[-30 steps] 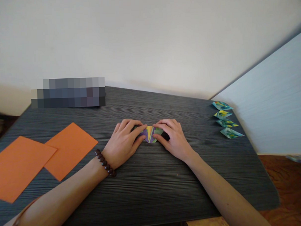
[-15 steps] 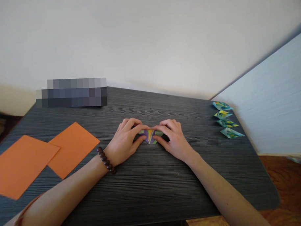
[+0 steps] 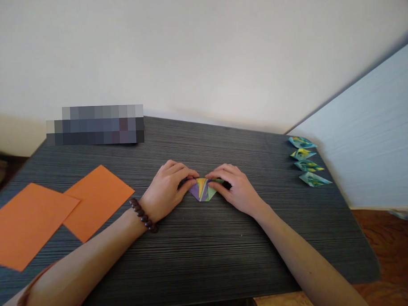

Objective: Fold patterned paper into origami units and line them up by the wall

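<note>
Between my hands, low over the middle of the dark table (image 3: 207, 255), is a small folded paper (image 3: 201, 190) patterned in purple, yellow and green. My left hand (image 3: 169, 187), with a beaded bracelet at the wrist, pinches its left upper part between thumb and fingers. On the other side, my right hand (image 3: 238, 187) pinches its right upper part the same way. The fingertips of both hands hide the paper's upper corners. Its lower edge faces me and shows.
Two orange paper sheets (image 3: 98, 201) overlap on the left. Several folded blue-green paper pieces (image 3: 302, 154) stand in a row near the right edge. A blurred-out object (image 3: 99, 127) is at the back left. Walls border the table behind and at right.
The folded paper now shows more of its patterned face and reaches lower toward me. My fingers have shifted slightly along its top edge, with the pinch kept.
</note>
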`<state>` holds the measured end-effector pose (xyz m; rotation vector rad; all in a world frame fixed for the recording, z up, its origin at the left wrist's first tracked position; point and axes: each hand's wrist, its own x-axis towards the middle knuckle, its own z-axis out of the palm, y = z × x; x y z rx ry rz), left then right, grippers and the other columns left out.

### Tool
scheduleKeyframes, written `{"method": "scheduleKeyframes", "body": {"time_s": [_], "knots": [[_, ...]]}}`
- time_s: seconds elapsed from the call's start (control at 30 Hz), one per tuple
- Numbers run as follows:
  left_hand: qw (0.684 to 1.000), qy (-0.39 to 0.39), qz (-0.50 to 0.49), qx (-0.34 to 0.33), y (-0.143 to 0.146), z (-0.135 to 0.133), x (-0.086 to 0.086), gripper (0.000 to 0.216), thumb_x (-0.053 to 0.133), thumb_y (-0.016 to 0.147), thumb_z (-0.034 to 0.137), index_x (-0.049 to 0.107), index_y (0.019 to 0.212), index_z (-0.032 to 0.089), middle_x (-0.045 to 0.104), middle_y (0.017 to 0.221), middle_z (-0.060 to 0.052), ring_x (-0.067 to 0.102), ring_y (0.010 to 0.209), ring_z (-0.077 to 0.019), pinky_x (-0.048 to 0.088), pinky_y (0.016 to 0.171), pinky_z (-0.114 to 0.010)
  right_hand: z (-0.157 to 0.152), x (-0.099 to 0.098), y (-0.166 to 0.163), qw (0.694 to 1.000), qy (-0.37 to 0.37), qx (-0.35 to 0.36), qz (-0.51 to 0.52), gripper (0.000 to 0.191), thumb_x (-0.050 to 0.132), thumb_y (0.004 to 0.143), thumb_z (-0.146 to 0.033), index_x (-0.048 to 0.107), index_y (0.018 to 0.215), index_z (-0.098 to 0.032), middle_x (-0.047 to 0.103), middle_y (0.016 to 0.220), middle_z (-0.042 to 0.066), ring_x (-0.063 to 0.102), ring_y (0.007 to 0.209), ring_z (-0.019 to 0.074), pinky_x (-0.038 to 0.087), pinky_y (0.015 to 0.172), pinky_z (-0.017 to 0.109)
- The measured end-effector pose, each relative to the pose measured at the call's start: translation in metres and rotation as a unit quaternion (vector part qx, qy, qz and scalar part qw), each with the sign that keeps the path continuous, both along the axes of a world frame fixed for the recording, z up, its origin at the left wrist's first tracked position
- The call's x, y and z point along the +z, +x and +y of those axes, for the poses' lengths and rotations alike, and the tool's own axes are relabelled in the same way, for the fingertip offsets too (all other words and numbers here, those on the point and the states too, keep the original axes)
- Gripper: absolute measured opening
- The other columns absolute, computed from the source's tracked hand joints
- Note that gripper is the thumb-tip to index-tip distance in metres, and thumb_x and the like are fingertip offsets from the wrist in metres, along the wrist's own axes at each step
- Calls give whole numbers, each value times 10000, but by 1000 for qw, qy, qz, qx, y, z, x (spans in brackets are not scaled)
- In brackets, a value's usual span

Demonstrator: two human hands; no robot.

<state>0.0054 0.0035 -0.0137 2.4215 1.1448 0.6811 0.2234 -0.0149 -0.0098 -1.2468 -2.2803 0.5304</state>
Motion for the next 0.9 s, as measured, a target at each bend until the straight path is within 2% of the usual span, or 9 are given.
{"method": "scheduleKeyframes", "body": {"time_s": [0.23, 0.37, 0.5, 0.7, 0.9], "knots": [[997, 33, 53, -39, -1, 1, 0, 193, 470, 907, 282, 641, 968, 216, 616, 891, -33, 507, 847, -174, 410, 791, -326, -2, -2, -2, 999, 24, 4, -33, 236, 489, 903, -302, 617, 1089, -230, 606, 935, 45, 533, 882, 174, 401, 769, 327], [992, 84, 67, -72, -2, -1, 5, 186, 464, 909, 228, 648, 920, 205, 604, 888, -37, 503, 842, -168, 404, 776, -311, -5, -3, -1, 997, 69, 4, -45, 230, 471, 913, -304, 654, 1034, -233, 598, 910, 43, 520, 851, 165, 388, 741, 316], [980, 139, 95, -105, -5, -4, 10, 208, 437, 917, 189, 636, 977, 203, 611, 920, -46, 518, 834, -165, 400, 740, -306, -12, -2, 2, 988, 115, 14, -98, 247, 448, 926, -249, 636, 1086, -251, 615, 932, 45, 518, 848, 170, 364, 728, 329], [969, 192, 119, -104, -9, -15, 12, 261, 376, 938, 172, 609, 1051, 146, 621, 947, -87, 539, 859, -186, 429, 746, -331, -19, 0, 3, 977, 153, 20, -145, 300, 408, 944, -225, 588, 1176, -285, 621, 936, 40, 516, 886, 178, 345, 775, 354], [961, 217, 128, -112, -11, -25, 14, 256, 387, 933, 163, 623, 1026, 124, 616, 836, -83, 548, 815, -189, 453, 756, -346, -21, 3, 1, 971, 158, 44, -176, 322, 373, 955, -205, 585, 1179, -296, 617, 892, 46, 503, 871, 187, 333, 742, 361]]}}
